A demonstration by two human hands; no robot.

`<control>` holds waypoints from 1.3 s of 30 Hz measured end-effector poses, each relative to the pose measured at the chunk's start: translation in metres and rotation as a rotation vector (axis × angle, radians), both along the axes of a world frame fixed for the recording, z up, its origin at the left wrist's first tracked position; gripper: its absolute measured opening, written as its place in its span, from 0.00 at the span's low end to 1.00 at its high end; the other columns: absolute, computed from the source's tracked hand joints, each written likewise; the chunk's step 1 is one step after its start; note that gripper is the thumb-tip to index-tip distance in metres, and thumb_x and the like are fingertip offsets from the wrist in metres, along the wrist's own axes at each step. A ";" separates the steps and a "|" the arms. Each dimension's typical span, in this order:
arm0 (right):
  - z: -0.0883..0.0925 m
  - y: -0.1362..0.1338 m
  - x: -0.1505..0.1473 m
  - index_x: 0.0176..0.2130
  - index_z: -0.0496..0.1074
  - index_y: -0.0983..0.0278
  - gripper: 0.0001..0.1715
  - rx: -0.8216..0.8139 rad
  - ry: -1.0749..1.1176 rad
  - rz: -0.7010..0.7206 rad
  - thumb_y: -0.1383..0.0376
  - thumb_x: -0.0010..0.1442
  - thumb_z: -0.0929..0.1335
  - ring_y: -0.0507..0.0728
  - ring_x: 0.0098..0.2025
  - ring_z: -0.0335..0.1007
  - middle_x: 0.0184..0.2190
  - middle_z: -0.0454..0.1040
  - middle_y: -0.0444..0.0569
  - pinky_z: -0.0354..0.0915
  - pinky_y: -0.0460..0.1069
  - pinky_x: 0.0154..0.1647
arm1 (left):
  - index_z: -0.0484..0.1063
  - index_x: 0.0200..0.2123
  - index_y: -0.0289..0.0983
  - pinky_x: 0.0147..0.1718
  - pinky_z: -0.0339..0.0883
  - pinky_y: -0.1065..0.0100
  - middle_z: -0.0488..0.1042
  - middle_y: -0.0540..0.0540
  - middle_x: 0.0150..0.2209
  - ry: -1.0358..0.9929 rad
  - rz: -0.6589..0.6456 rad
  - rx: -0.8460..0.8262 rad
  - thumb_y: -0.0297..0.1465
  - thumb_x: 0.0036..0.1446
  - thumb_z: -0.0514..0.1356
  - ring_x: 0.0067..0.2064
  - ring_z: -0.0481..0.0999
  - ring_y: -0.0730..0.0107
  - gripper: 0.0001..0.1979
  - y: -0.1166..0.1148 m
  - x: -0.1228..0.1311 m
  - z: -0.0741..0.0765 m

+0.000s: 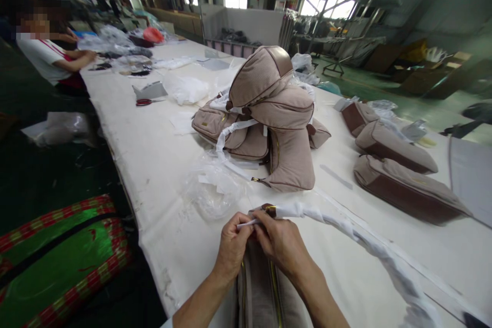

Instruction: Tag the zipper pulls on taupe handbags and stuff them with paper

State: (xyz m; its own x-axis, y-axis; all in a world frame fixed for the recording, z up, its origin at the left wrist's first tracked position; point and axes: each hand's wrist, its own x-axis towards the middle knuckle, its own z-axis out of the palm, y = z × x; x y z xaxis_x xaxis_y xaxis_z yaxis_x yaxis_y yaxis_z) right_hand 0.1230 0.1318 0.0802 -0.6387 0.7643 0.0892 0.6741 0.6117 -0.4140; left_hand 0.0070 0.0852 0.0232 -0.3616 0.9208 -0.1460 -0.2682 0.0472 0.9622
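My left hand [232, 243] and my right hand [282, 243] meet at the near edge of the long white table [154, 164]. Both pinch the end of a bag strap wrapped in white foam paper [346, 230], which trails off to the right across the table. A brown metal fitting shows at the strap's end, just above my fingers. Below my hands lies a taupe bag [265, 292] with a gold zipper, partly hidden by my forearms.
A pile of taupe bags [277, 118] stands mid-table, clear plastic wrap [215, 189] before it. More bags [400, 184] lie at the right. Red scissors [145, 102] lie further back. A seated person [49, 56] works at far left. A green and red sack [61, 261] sits on the floor.
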 end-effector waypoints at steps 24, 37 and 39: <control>-0.038 0.004 0.012 0.34 0.70 0.65 0.12 0.414 0.135 0.102 0.71 0.56 0.59 0.55 0.31 0.63 0.28 0.69 0.52 0.55 0.46 0.29 | 0.68 0.31 0.37 0.31 0.64 0.73 0.72 0.53 0.26 -0.252 -0.043 -0.095 0.27 0.47 0.60 0.28 0.70 0.75 0.05 -0.004 0.010 0.002; -0.036 0.009 0.035 0.49 0.64 0.69 0.15 0.519 0.211 0.386 0.71 0.62 0.59 0.55 0.35 0.68 0.33 0.74 0.52 0.62 0.49 0.33 | 0.67 0.27 0.36 0.18 0.57 0.75 0.65 0.56 0.13 -0.404 0.105 -0.184 0.28 0.40 0.61 0.18 0.62 0.78 0.07 -0.004 0.015 0.012; -0.039 0.010 0.040 0.50 0.63 0.70 0.16 0.573 0.187 0.404 0.71 0.62 0.59 0.55 0.33 0.68 0.32 0.74 0.52 0.62 0.49 0.31 | 0.66 0.27 0.36 0.18 0.56 0.76 0.64 0.57 0.13 -0.446 0.095 -0.203 0.27 0.39 0.61 0.18 0.61 0.78 0.08 -0.004 0.016 0.014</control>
State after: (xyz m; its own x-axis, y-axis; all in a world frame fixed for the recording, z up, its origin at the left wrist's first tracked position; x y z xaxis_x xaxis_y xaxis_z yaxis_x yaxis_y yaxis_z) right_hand 0.1630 0.1419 0.0412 -0.7962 0.2721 0.5404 0.2986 0.9535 -0.0403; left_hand 0.0229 0.0813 0.0370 -0.3036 0.8239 -0.4787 -0.6638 0.1775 0.7266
